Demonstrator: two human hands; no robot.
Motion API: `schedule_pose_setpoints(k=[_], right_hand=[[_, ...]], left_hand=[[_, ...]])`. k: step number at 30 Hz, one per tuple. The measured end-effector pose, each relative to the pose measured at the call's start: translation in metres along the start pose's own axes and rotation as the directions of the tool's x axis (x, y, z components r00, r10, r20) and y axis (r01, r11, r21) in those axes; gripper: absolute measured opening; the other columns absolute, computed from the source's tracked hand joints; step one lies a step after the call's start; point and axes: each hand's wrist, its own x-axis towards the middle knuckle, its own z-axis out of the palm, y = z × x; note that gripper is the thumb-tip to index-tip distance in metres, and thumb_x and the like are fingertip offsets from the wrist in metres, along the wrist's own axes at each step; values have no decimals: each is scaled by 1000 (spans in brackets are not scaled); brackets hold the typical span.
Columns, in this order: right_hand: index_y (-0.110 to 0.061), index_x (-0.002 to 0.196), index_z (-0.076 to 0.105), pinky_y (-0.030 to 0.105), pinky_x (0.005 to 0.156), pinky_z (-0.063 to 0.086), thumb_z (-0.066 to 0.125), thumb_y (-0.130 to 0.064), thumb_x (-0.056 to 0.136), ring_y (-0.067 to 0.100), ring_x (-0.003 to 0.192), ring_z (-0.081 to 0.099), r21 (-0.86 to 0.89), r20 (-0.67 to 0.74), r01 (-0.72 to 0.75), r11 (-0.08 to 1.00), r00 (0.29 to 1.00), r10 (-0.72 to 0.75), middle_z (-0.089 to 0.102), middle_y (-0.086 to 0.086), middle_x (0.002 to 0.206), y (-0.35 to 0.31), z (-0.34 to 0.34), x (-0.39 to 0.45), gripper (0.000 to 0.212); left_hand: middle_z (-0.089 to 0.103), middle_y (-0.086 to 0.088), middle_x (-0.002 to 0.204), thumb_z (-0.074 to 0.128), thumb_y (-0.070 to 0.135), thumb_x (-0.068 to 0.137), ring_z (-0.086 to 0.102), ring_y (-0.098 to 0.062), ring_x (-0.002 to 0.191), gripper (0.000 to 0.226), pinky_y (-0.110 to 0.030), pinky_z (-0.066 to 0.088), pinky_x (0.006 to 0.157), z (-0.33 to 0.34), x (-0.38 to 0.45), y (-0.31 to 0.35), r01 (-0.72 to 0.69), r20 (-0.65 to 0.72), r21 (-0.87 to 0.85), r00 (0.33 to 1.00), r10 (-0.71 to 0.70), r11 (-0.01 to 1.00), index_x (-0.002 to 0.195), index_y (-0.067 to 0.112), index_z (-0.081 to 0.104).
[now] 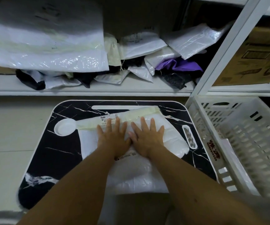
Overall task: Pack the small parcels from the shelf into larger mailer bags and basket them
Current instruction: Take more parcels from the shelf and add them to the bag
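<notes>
Both grips are released: the left hand [113,135] and the right hand [147,135] lie flat, fingers straight, side by side, and press down on the white mailer bag [131,168]. This bag lies at the middle of the black marble-pattern bench [62,153]. A white basket [238,140] stands at 3 o'clock. Small parcels [140,46] are piled on the shelf [85,89] at 12 o'clock.

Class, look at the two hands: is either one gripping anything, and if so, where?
Nothing is gripped. The left hand and right hand lie flat, fingers straight, pressing down on the middle of the white mailer bag on the tray.
</notes>
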Motion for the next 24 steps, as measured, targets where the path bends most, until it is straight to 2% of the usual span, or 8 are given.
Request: schedule_pose_setpoints(k=[7, 11, 14, 18, 21, 24], right_hand=[[-38, 153, -3, 60, 115, 2, 10, -58, 99, 27, 149, -11, 118, 24, -98, 988, 995, 96, -13, 5, 162, -2, 10, 8, 60], [-29, 155, -2, 49, 119, 3, 13, -58, 99, 25, 149, -9, 177, -13, -167, 970, 985, 172, -11, 10, 162, 8, 15, 5, 65], [-34, 154, -6, 51, 119, 0, 6, -58, 98, 25, 149, -11, 185, -12, -234, 954, 971, 241, -12, 5, 162, 33, 17, -9, 62], [-38, 154, -2, 50, 119, 1, 6, -56, 99, 20, 150, -6, 256, -19, -337, 906, 935, 354, -4, -1, 163, 76, 32, -47, 59], [-36, 154, -3, 55, 117, -1, 5, -52, 100, 21, 149, -10, 170, -7, -368, 914, 927, 374, -5, -1, 163, 94, 38, -65, 57], [-29, 155, 1, 62, 114, -1, 9, -43, 102, 26, 149, -11, 35, 27, -426, 904, 905, 425, -3, 4, 163, 89, 26, -60, 56]], left_hand=[[-11, -10, 161, 8, 65, 93, -10, -32, 147, 74, -60, 5, 114, 7, 3, 4, 79, 8, -84, 997, -78, 993, 153, 24, -4], [-13, -16, 159, 8, 63, 95, -11, -41, 145, 63, -60, 4, 115, 4, -1, 2, 152, 55, -132, 988, -146, 979, 151, 39, -6], [-15, -15, 159, 6, 64, 94, -11, -43, 145, 60, -63, 6, 113, 2, -7, -4, 191, 88, -154, 980, -179, 969, 148, 46, -10], [-16, -13, 159, 4, 68, 91, -12, -36, 146, 73, -59, 4, 116, 7, -19, -6, 220, 78, -195, 975, -209, 956, 151, 30, -13], [-7, -18, 160, 9, 62, 95, -5, -34, 148, 77, -49, 9, 119, 6, -23, -6, 199, -5, -218, 979, -205, 956, 154, 14, -2], [2, -20, 159, 20, 41, 102, 0, -33, 148, 63, -45, 11, 120, -6, -30, 7, 200, -68, -151, 975, -212, 968, 152, 4, 11]])
